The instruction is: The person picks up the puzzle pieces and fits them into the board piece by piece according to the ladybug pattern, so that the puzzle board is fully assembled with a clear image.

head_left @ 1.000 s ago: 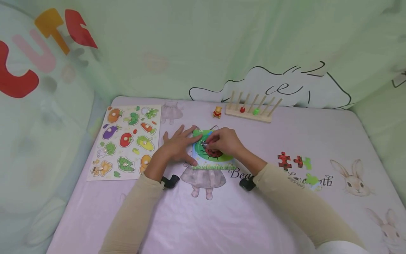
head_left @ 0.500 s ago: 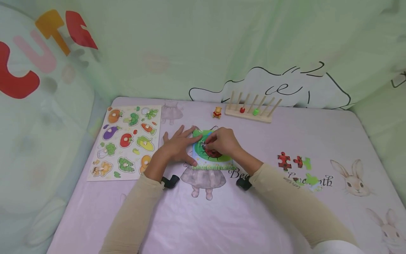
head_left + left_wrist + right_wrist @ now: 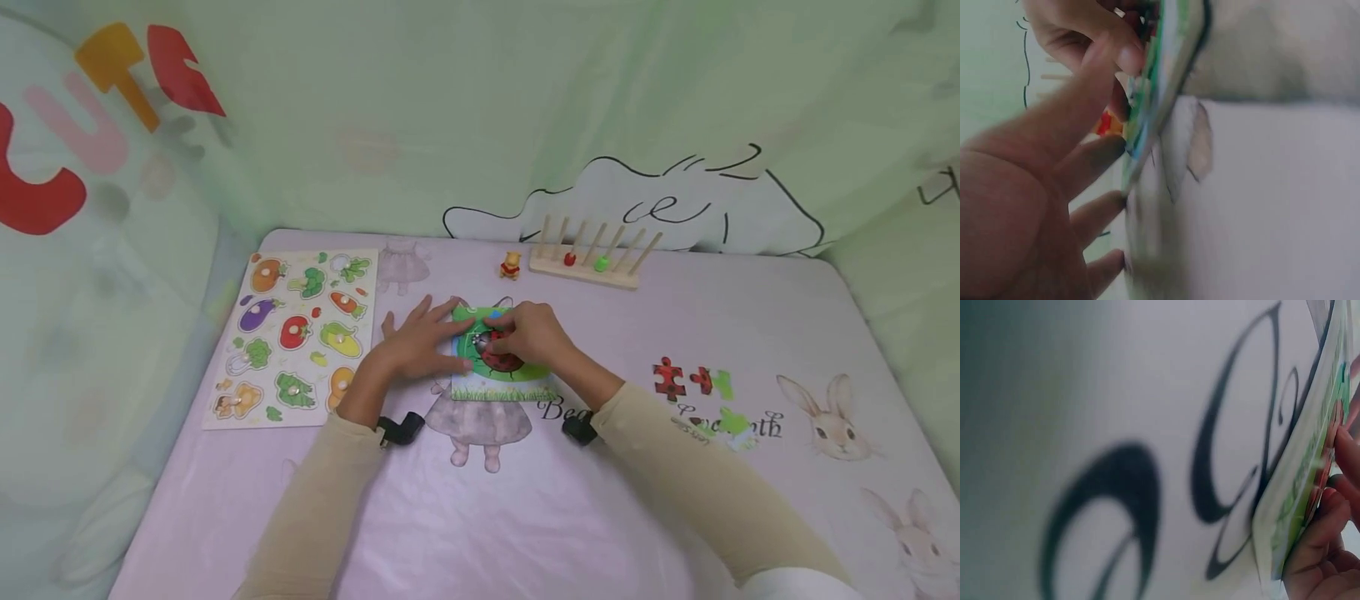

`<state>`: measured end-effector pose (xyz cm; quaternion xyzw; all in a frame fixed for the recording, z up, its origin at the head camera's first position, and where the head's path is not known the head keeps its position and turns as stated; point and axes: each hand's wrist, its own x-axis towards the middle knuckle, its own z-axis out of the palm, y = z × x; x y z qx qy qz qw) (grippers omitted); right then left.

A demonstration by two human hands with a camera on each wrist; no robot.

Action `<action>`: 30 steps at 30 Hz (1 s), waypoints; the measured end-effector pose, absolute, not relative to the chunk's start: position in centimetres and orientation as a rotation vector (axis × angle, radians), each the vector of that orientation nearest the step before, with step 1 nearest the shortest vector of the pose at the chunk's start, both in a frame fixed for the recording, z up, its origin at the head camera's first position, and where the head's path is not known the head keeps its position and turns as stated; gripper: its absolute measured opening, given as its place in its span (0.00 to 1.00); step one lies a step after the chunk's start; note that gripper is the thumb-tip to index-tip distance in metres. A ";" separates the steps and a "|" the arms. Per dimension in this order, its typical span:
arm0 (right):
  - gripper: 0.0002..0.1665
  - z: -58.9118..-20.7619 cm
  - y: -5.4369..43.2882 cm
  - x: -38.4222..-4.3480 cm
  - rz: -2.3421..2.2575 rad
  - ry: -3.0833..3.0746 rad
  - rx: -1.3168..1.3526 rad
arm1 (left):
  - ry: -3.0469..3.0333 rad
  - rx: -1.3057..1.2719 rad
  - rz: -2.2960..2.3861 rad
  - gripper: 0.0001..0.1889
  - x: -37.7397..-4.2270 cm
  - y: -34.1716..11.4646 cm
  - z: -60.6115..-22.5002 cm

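A ladybug jigsaw puzzle (image 3: 502, 393) lies on the table in front of the person, with a red body on a green leaf and a grass strip along its near edge. The left hand (image 3: 420, 342) spreads its fingers at the puzzle's left side, with thumb and index finger resting on it. From the right, the right hand (image 3: 534, 335) bends its fingers over the ladybug and pinches a puzzle piece against the board; the hand hides most of that piece. In the right wrist view, the fingertips (image 3: 1330, 499) touch the picture.
Several loose puzzle pieces (image 3: 669, 379) lie on the right. A vegetable peg board (image 3: 365, 333) stands left of the hands. Behind are a small bear figure (image 3: 510, 266) and a wooden peg rack (image 3: 581, 273) with red and green beads.
The left thumb has moved from the puzzle's lower left edge up onto the picture. The right hand stays over the ladybug, whose red body now shows more beside the fingers.
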<state>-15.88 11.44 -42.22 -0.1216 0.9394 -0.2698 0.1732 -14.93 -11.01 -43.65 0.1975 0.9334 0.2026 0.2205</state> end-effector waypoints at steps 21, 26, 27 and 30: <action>0.31 -42.7 11.8 -17.0 -0.761 2.589 -0.288 | 2.733 0.415 0.507 0.28 -14.7 -9.8 -43.7; 0.30 -42.5 11.6 -17.0 -0.760 2.610 -0.256 | 2.729 0.414 0.509 0.28 -14.7 -9.8 -43.7; 0.30 -42.4 11.5 -17.0 -0.761 2.612 -0.250 | 2.728 0.414 0.511 0.28 -14.7 -9.8 -43.7; 0.29 -42.3 11.4 -16.9 -0.754 2.623 -0.244 | 2.727 0.413 0.517 0.28 -14.7 -9.8 -43.6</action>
